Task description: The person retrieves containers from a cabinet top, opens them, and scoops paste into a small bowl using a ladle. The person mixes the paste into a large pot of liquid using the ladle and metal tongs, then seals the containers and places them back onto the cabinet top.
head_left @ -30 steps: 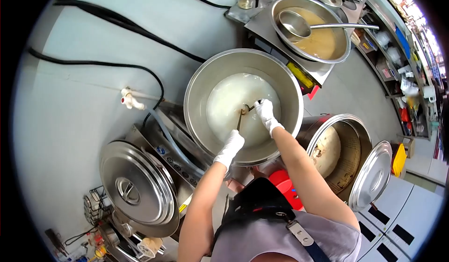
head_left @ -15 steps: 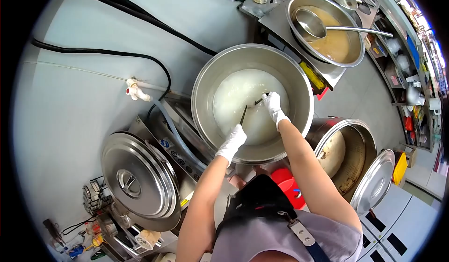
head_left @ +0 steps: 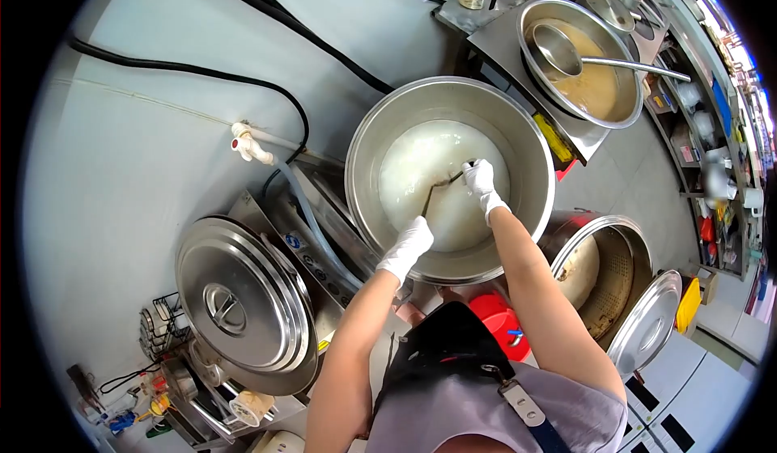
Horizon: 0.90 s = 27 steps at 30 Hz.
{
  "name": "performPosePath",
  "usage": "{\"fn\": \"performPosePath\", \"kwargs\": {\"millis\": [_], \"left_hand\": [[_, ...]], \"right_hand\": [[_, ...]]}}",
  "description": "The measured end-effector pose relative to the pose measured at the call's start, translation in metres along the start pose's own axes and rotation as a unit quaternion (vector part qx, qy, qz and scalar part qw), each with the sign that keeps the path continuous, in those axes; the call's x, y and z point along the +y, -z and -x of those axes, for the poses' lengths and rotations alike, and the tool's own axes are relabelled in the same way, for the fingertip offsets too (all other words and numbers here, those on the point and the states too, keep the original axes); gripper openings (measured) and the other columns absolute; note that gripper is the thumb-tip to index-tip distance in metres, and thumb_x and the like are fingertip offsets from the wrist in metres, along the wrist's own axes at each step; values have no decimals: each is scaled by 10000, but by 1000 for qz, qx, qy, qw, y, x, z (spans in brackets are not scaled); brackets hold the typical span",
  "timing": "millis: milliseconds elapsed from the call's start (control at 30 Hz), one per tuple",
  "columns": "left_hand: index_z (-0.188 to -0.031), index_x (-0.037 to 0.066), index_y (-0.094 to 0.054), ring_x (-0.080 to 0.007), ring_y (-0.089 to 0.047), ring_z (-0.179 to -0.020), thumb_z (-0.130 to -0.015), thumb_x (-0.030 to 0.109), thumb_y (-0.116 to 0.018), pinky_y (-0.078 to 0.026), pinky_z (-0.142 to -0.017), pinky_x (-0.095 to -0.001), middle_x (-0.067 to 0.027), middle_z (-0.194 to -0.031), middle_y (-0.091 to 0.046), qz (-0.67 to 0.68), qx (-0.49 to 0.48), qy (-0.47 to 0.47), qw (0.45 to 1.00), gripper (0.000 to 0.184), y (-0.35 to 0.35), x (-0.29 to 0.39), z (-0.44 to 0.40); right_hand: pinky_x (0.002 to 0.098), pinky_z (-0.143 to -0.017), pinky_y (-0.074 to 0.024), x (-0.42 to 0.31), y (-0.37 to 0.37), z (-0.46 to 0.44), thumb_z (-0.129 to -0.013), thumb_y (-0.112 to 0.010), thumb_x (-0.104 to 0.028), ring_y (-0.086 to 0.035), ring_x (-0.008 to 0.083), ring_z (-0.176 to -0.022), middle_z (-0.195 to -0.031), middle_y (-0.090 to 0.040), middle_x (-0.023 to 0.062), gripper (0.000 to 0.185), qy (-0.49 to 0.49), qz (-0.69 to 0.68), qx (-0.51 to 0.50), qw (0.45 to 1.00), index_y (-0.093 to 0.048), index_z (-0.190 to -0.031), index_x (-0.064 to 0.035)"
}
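Note:
A large round metal pot (head_left: 363, 141) holds cloudy white liquid (head_left: 414, 152). Over its near side, my white-gloved left hand (head_left: 407, 248) is closed around a thin dark rod-like tool (head_left: 427, 203), which points up and away toward the middle of the liquid. On the right, my gloved right hand (head_left: 480, 181) grips a second short dark tool (head_left: 456, 177) slanting down to the left. The two tips come together near the middle of the pot, by a small brownish patch. Whether the tips touch, or what kind of tools they are, I cannot tell.
A steel basin (head_left: 633, 117) of tan broth with a ladle (head_left: 558, 50) stands at upper right. An open tall pot (head_left: 639, 251) with its leaning lid (head_left: 647, 323) is at lower right. Stacked lids (head_left: 243, 291), a tap (head_left: 247, 141) and hose lie left. A red bucket (head_left: 490, 307) is below.
The two tool tips, apart before, now meet over the liquid. My right hand stays close to its place in the pot. The whole view has shifted slightly.

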<state>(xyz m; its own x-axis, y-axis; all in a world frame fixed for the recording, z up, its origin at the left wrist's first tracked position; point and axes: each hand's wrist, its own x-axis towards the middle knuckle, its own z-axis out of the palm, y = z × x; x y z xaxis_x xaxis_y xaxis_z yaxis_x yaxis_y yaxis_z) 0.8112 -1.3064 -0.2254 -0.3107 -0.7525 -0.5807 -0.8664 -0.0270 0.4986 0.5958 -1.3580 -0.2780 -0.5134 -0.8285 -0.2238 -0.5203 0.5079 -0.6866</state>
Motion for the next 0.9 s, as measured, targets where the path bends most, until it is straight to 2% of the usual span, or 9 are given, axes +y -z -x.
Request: {"fn": "performPosePath", "kwargs": {"millis": [100, 233, 333, 367, 467, 500, 600, 833, 900], "left_hand": [[-850, -5, -557, -312, -532, -673, -819, 94, -462, -423, -649, -399, -188, -694, -544, 90, -42, -5, 995, 139, -22, -27, -27], [-825, 31, -547, -223, -452, -565, -855, 171, -449, -386, -573, -351, -103, -603, -467, 142, -47, 23, 988, 174, 2, -12, -17], [-810, 64, -533, -177, -437, -482, -870, 216, -449, -368, -487, -337, -53, -564, -463, 104, -70, 28, 992, 184, 23, -14, -21], [-802, 75, -529, -170, -434, -462, -875, 226, -446, -364, -465, -333, -42, -560, -466, 83, -86, -24, 993, 186, 22, -29, -21], [-875, -27, -638, -348, -635, -752, -752, 77, -522, -475, -667, -423, -220, -749, -634, 207, -56, 106, 971, 199, 36, -6, -11], [-888, -31, -634, -349, -632, -763, -756, 77, -518, -473, -679, -417, -221, -759, -633, 219, -59, 105, 968, 206, 37, -2, -7], [-927, -40, -620, -354, -623, -794, -770, 77, -503, -469, -712, -402, -226, -787, -628, 249, -67, 104, 961, 229, 42, 4, 5], [-952, -51, -599, -375, -595, -815, -790, 82, -482, -448, -721, -390, -238, -837, -620, 138, -13, 2, 990, 240, 29, 14, 8], [-931, -49, -605, -390, -601, -858, -781, 73, -485, -455, -739, -396, -257, -867, -621, 248, -32, 63, 966, 227, 9, 9, -5]], "right_hand": [[376, -596, -497, -13, 0, 7, -793, -548, -229, -611, 304, -540, -557, -593, 166, 285, 22, -11, -42, 999, -649, -618, -28], [363, -588, -500, -1, -16, 10, -809, -539, -213, -614, 271, -515, -541, -600, 135, 250, 138, 118, 108, 977, -653, -695, -22], [416, -611, -482, -3, -9, 17, -773, -613, -219, -598, 364, -633, -660, -607, 191, 210, 32, -44, -24, 998, -652, -685, -32], [415, -612, -478, 1, -12, 14, -773, -611, -226, -597, 364, -632, -653, -601, 196, 224, 15, -35, 42, 998, -646, -677, -27], [419, -618, -476, 9, -10, 14, -766, -611, -227, -594, 367, -634, -652, -594, 202, 225, 47, 8, -7, 999, -640, -669, -25], [422, -609, -474, 8, -10, 15, -760, -610, -239, -591, 365, -629, -654, -585, 210, 240, 59, 41, 30, 997, -636, -660, -23], [414, -605, -478, 8, 5, 15, -764, -598, -249, -590, 361, -623, -649, -586, 212, 247, 82, 40, -43, 995, -641, -661, -28], [316, -541, -474, -13, 25, 15, -792, -560, -221, -584, 203, -487, -562, -609, 131, 239, -1, -176, -29, 984, -664, -721, -18], [298, -536, -471, -13, 19, 15, -789, -559, -205, -579, 188, -483, -559, -610, 116, 222, -24, -227, -12, 973, -663, -722, -21]]}}
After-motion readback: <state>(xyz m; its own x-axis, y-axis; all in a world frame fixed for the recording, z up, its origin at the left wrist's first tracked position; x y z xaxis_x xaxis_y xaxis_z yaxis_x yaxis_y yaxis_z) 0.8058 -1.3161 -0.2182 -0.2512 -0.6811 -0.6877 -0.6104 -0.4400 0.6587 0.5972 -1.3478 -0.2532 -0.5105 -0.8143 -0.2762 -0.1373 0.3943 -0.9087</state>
